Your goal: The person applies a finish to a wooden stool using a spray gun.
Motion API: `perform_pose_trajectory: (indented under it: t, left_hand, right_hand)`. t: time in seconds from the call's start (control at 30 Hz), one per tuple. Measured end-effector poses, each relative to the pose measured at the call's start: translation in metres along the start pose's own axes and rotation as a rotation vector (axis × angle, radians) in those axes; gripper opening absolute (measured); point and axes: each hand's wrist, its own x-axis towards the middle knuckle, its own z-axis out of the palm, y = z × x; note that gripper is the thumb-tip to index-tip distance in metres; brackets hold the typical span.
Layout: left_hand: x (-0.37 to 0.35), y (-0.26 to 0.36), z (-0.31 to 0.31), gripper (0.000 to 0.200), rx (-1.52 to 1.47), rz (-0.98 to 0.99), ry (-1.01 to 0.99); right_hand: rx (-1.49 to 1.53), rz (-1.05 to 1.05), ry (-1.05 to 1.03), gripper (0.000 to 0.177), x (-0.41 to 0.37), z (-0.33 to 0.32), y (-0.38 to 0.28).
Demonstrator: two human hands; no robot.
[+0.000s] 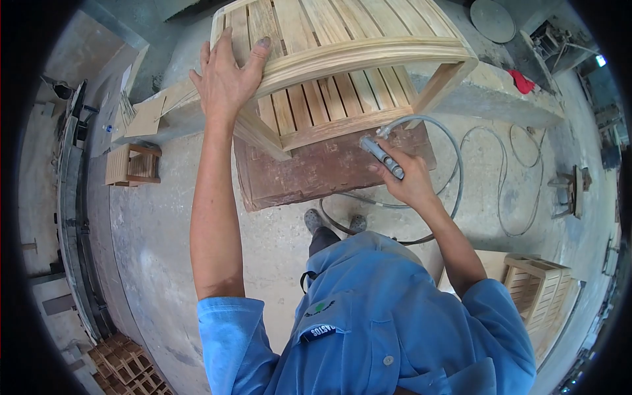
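- A blue short-sleeved shirt (395, 329) is worn.
- A dark patch (319, 330) with white lettering is stitched on it.
- Grey clogs (314, 219) are worn.
- The left hand (227, 72) and right hand (408, 178) are uncovered.

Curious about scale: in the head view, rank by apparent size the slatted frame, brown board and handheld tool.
1. Slatted frame, though nearer the camera.
2. Brown board, partly covered by it.
3. Handheld tool in the right hand.
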Motion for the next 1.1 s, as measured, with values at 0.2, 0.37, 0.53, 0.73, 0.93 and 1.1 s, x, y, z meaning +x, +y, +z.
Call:
perform_pose_trajectory:
  t: [0.2,0.37,0.53,0.73,0.93,1.1]
  left_hand:
    - [0.0,0.003,-0.002,0.094,-0.007,0.003,0.003]
    - [-0.002,0.003,-0.002,0.094,-0.012,0.005,0.009]
    - [-0.001,0.004,-0.003,0.093,-0.04,-0.003,0.016]
    - [-0.001,0.004,-0.002,0.093,-0.015,-0.006,0.019]
    - [-0.002,0.006,-0.003,0.091,-0.008,-0.026,0.014]
    - [-0.001,0.006,-0.003,0.091,-0.003,-0.034,0.009]
  right_hand:
    - [0.05,-0.11,0.051,0.049,0.012,0.007,-0.009]
    - [-0.045,0.041,-0.104,0.05,0.022,0.012,-0.024]
    - [-0.043,-0.014,-0.079,0.05,0.012,0.023,-0.01]
    - [-0.044,-0.008,0.011,0.048,0.036,0.009,-0.011]
    - [-0.038,0.102,0.08,0.047,0.085,0.016,-0.003]
    - [0.011,-0.029,0.193,0.047,0.12,0.041,0.008]
